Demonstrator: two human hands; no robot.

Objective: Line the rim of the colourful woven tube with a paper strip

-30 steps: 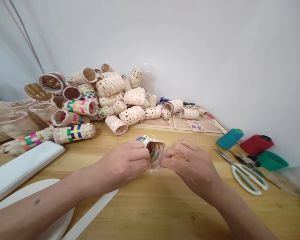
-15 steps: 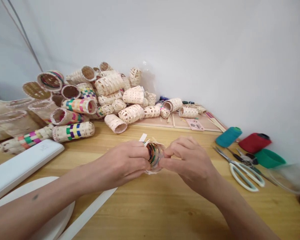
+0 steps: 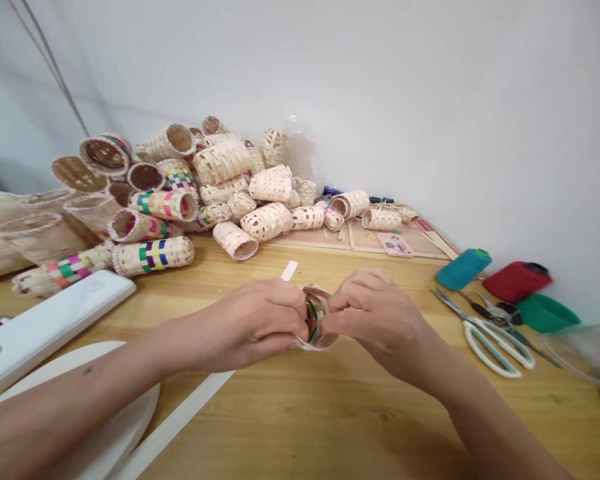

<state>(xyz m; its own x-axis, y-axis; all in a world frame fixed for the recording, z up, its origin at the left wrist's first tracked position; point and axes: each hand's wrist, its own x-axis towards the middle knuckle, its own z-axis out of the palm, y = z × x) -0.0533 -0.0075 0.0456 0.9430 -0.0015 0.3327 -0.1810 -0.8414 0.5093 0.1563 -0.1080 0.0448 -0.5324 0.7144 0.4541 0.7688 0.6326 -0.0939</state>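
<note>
Between my two hands is a small woven basket (image 3: 316,343), its round mouth turned toward me. Coloured bands, green and orange among them, show on its inside wall. My left hand (image 3: 267,317) is closed on the left side of the rim, with fingertips reaching inside. Thumb and fingers of my right hand (image 3: 373,310) pinch the right side of the rim. The outer wall and base of the basket are mostly hidden by my hands. A flat white strip (image 3: 180,421) lies on the table under my left forearm, and its far end shows beyond my left hand.
Woven baskets (image 3: 223,160) are heaped at the back left. A white oblong device (image 3: 55,327) and a white round board (image 3: 130,407) lie at the left. Scissors (image 3: 490,343), a blue thread spool (image 3: 464,268), a red spool (image 3: 517,281) and a green cup-shaped piece (image 3: 547,313) lie at the right.
The view has shifted slightly. Both hands still grip the basket rim; its mouth now looks rounder and more even, and the loose strip ends at its top no longer show.
</note>
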